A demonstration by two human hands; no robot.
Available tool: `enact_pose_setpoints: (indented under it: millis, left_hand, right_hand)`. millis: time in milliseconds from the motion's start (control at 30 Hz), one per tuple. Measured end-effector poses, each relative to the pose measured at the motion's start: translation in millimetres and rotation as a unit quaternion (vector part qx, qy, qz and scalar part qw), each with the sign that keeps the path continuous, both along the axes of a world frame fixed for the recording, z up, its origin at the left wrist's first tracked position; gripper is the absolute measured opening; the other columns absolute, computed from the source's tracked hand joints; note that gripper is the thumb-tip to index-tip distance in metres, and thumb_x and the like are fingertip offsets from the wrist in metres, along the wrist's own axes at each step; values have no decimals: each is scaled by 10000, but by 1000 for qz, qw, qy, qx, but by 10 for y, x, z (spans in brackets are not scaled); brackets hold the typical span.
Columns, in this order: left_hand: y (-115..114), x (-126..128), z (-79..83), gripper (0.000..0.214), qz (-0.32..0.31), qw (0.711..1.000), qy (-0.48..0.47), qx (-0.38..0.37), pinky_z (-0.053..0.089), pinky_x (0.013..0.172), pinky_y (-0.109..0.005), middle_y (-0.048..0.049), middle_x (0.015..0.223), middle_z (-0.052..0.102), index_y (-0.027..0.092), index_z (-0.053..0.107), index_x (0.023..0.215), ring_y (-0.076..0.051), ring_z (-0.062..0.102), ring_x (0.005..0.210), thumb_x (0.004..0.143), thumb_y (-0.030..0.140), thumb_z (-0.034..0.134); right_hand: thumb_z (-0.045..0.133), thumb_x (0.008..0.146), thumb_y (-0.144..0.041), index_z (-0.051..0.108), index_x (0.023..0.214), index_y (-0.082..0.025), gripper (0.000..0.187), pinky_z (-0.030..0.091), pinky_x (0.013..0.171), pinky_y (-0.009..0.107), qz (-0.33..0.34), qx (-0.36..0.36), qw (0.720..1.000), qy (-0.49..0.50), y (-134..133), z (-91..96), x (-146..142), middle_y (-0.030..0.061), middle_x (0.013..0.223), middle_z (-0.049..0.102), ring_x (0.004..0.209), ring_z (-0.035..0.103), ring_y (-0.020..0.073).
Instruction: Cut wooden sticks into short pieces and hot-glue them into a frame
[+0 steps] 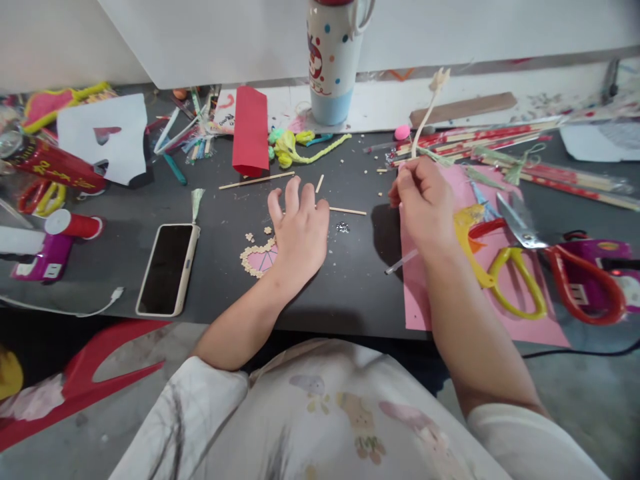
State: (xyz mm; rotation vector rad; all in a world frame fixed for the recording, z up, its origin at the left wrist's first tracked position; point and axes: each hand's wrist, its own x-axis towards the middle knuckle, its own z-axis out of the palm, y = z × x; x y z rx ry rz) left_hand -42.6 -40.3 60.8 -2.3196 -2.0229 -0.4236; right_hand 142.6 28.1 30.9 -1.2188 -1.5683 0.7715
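Note:
My left hand is held palm down over the dark table, fingers spread and curved, partly covering a pink heart edged with small beige flower-shaped pieces. A few loose pieces lie beside the heart. Thin wooden sticks lie around that hand; whether its fingertips touch one I cannot tell. My right hand is pinched around the lower end of a thin cream strand with a bunched tip, which stands upright above the fingers. Beneath the right forearm is a sheet of pink paper.
A phone and red thread spool lie left. Behind are a red paper piece, yellow-green yarn and a tall bottle. Scissors, a purple glue gun and wrapped chopsticks lie right.

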Motion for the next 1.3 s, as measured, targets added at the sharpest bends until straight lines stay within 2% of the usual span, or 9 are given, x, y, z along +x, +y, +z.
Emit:
enact_pose_setpoints:
  millis: [200,367,467,567,667,733,933,1033,1300]
  left_hand:
    - [19,4,1,193,-7,1000,-20,-5,240,1043,-587,-128,1245,561,204,639,891,-346,354,1316,847,143,462]
    - [82,0,-67,133,-11,998,-68,11,349,988,-459,-66,1100,629,218,619,865,-259,477,1147,876,225,487]
    - [101,5,-72,107,-54,989,-134,44,393,978,-372,-43,1074,644,214,605,871,-199,514,1088,878,228,500]
    - [104,10,-60,85,-114,972,-182,99,424,962,-339,-43,1034,657,203,594,861,-166,553,1032,875,216,511]
    - [106,12,-62,34,-183,944,-213,173,462,898,-335,-41,948,667,195,587,852,-159,592,942,847,204,555]
    - [105,13,-70,38,-232,927,-214,205,482,859,-331,-35,920,673,195,584,859,-158,608,901,824,181,579]
    - [70,24,-103,142,-317,900,-172,245,527,829,-314,-46,980,695,186,589,902,-165,642,914,774,145,633]
    - [59,29,-113,165,-335,893,-162,252,537,846,-314,-57,1034,697,179,599,917,-176,645,962,764,141,645]
    - [66,32,-96,149,-348,898,-105,248,541,851,-328,-70,1130,691,171,617,924,-193,640,988,778,146,633]
  right_hand:
    - [466,930,-396,461,594,-213,382,352,567,314,-31,-5,998,-52,10,102,24,0,577,482,563,453,121]
    - [593,839,-480,539,641,-198,349,384,486,270,37,-99,991,84,22,80,-30,-10,591,499,522,470,95]
    - [646,794,-493,555,685,-190,334,421,508,256,78,-137,973,167,-2,74,-87,-11,636,524,547,494,87]
    - [649,798,-478,514,693,-195,331,417,506,239,131,-203,937,253,-59,136,-147,-21,644,496,553,476,81]
    - [570,863,-449,420,669,-207,345,391,489,226,190,-267,866,378,-118,238,-196,-44,610,382,516,390,75]
    - [525,898,-408,367,659,-213,346,371,476,218,194,-282,830,441,-145,297,-217,-51,595,313,498,335,79]
    - [475,932,-372,321,670,-220,340,346,458,216,190,-287,769,539,-174,367,-224,-52,589,247,490,275,93]
    - [466,938,-375,317,670,-217,345,357,467,212,193,-285,759,553,-188,383,-225,-52,594,239,492,281,89]
    - [408,953,-445,344,658,-207,384,371,489,188,195,-258,775,543,-224,406,-266,-47,604,244,508,309,73]
